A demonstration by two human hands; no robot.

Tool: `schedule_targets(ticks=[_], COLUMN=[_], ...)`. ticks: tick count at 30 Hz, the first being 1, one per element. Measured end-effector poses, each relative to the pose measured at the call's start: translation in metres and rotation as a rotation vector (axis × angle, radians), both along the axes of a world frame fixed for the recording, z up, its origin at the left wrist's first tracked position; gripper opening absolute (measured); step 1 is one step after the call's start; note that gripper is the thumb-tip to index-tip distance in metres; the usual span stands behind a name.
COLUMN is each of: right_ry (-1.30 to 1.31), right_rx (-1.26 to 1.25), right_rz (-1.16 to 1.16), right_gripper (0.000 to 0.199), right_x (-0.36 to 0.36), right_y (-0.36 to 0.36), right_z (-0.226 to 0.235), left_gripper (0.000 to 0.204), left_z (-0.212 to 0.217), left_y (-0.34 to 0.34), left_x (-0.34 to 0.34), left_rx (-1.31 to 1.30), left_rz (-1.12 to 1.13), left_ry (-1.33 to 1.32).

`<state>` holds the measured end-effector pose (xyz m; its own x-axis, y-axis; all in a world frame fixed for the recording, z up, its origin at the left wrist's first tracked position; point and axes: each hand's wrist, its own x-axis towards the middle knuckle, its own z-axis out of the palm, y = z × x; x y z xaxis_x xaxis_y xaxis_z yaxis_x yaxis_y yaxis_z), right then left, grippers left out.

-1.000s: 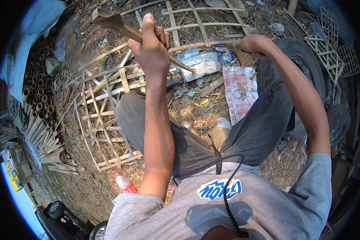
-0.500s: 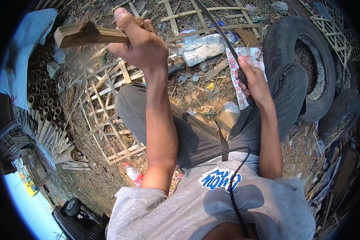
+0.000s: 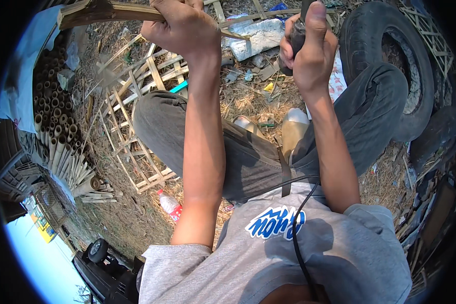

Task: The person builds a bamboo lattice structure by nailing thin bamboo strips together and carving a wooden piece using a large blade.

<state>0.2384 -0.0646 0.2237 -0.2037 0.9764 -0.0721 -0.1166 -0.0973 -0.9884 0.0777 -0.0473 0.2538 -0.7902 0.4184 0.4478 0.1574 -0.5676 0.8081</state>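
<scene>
Raised since a moment ago: both hands, right hand now level with the left.

Nearest, a grey shirt with a black cord (image 3: 299,238) running down it; beyond it, dark trousers over bent knees, a pale shoe (image 3: 294,133) between them, and a plastic bottle (image 3: 168,204) on the straw at left. Left hand (image 3: 182,30): fingers closed around a split bamboo stick (image 3: 101,12), which runs out leftward from the fist and slightly past it on the right. Right hand (image 3: 309,48): fingers wrapped on a dark tool handle (image 3: 300,30), thumb laid upward along it; blade not visible. Farther: bamboo lattice frame (image 3: 137,116) on the ground, stacked bamboo tubes (image 3: 55,121) at left, old tyre (image 3: 390,61) at right.
</scene>
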Motion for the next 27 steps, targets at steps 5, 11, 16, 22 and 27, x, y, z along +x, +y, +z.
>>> schedule_targets(ticks=[5, 11, 16, 22, 27], right_ry=[-0.772, -0.445, -0.511, -0.933, -0.862], right_rx=[-0.341, -0.482, -0.440, -0.222, -0.308], right_rz=[0.116, -0.008, 0.063, 0.203, 0.167], right_gripper=[0.078, 0.074, 0.074, 0.080, 0.080], right_x=[-0.005, 0.014, 0.032, 0.008, 0.010], right_y=[-0.057, -0.016, -0.002, -0.016, -0.020], right_z=[-0.182, -0.139, -0.114, -0.121, -0.133], left_gripper=[0.042, 0.024, 0.027, 0.030, 0.044], left_z=[-0.015, -0.037, 0.005, -0.011, -0.003], left_y=[0.011, 0.013, 0.009, 0.008, 0.022], left_x=[-0.004, -0.027, -0.008, -0.046, -0.016], left_rx=[0.001, 0.012, 0.165, -0.171, -0.292], left_rz=[0.012, 0.038, -0.047, 0.279, 0.347], left_ry=[0.222, 0.306, -0.013, 0.416, 0.165])
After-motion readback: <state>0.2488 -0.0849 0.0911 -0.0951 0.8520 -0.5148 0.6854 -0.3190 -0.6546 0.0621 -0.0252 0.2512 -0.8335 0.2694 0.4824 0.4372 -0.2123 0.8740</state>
